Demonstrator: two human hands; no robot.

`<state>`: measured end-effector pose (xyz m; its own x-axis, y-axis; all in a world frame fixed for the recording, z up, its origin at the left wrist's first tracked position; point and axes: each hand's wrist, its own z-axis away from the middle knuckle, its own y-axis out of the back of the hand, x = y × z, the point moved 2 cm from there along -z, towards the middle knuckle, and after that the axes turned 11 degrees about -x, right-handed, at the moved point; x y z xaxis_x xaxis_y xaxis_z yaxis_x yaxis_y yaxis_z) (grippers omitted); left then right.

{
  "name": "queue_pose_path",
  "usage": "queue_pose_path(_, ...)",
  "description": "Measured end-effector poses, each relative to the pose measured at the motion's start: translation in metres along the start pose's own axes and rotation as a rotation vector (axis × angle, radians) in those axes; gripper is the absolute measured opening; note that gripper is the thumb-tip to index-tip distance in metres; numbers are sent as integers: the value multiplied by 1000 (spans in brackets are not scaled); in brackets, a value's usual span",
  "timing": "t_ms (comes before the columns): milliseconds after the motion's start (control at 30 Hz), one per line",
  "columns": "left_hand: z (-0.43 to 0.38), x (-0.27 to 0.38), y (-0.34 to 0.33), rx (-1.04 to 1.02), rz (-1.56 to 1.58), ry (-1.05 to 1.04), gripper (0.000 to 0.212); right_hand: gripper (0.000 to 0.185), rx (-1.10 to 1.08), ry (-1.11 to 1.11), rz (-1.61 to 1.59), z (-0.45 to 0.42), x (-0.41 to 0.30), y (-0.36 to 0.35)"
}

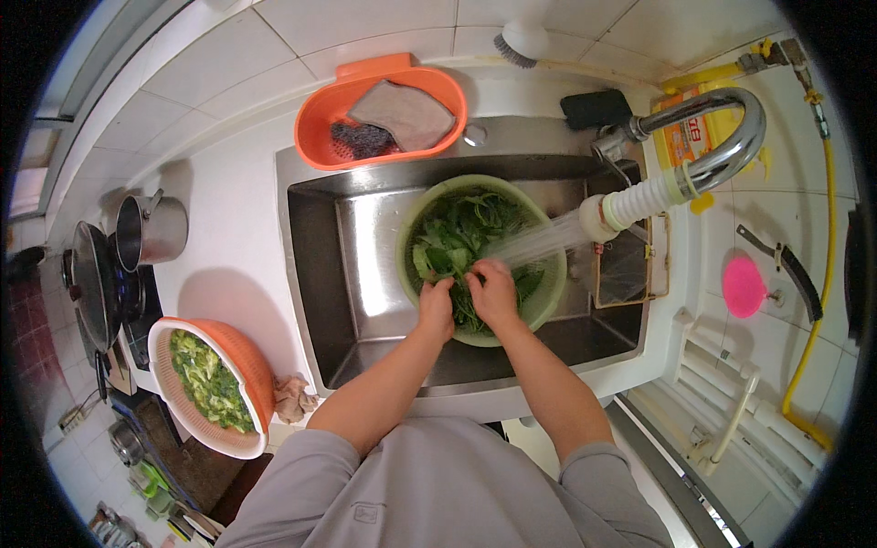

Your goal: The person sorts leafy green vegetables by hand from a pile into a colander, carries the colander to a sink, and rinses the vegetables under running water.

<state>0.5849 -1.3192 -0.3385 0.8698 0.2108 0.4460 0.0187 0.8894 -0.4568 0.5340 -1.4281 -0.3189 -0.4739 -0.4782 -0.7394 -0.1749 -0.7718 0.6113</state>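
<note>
Both my hands are inside a light green plastic basin [405, 274] that stands in the stainless steel sink [373, 226]. My left hand [436, 305] pinches stems of leafy greens [445, 240] at the near side of the pile. Close beside it, my right hand [493, 291] has its fingers bent around more stems of the same greens. A spray of water comes from the faucet's white flexible nozzle [620, 209] and falls by my right hand. The fingertips are partly hidden among leaves.
An orange basket [312, 140] with a cloth and a dark scourer sits behind the sink. On the left counter are an orange and white colander [264, 383] of chopped greens, a crumpled cloth [294, 399] and a metal pot [164, 229]. A wire rack [623, 305] hangs at the sink's right.
</note>
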Motion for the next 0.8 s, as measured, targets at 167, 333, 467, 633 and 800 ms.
queue_pose_path(167,7,1,0,-74,-56,-57,67,18,82,-42,-215,16,-19,19)
queue_pose_path(333,9,0,1,-69,-195,-84,65,22,162,112,-286,7,-52,25)
queue_pose_path(467,18,2,-3,-93,-254,-92,67,28,-232,-239,241,0,-4,22)
queue_pose_path(633,27,-5,12,65,-856,-200,71,29,-109,-212,176,21,31,51)
queue_pose_path(800,50,42,-35,-56,-1133,-578,44,28,81,-185,8,-1,53,62)
